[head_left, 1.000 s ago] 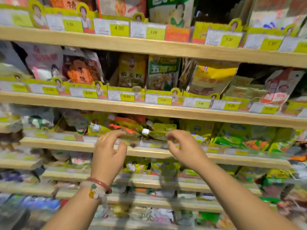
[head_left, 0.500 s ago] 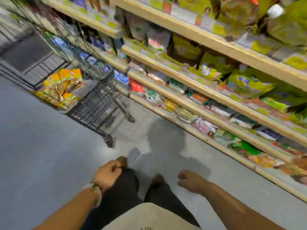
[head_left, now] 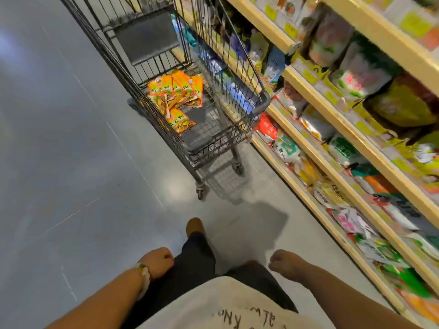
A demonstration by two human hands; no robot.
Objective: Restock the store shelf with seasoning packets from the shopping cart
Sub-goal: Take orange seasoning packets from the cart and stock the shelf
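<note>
Several orange and yellow seasoning packets (head_left: 177, 96) lie in a loose pile in the basket of a dark wire shopping cart (head_left: 260, 106) ahead of me. The cart stands beside the wooden store shelf (head_left: 332, 115), which runs along the right and is packed with bagged goods. My left hand (head_left: 156, 261) hangs low by my left thigh with fingers loosely curled and nothing in it. My right hand (head_left: 283, 261) hangs by my right thigh, also loosely curled and holding nothing. Both hands are well short of the cart.
Grey floor (head_left: 71, 162) stretches to the left of the cart. My legs in dark trousers and one brown shoe (head_left: 194, 225) show between my hands. Lower shelf rows with bags run close along my right side.
My hands left the shelf and dropped to my sides. My view swung from the shelf face down and left to the floor and the cart, which now lies closer ahead.
</note>
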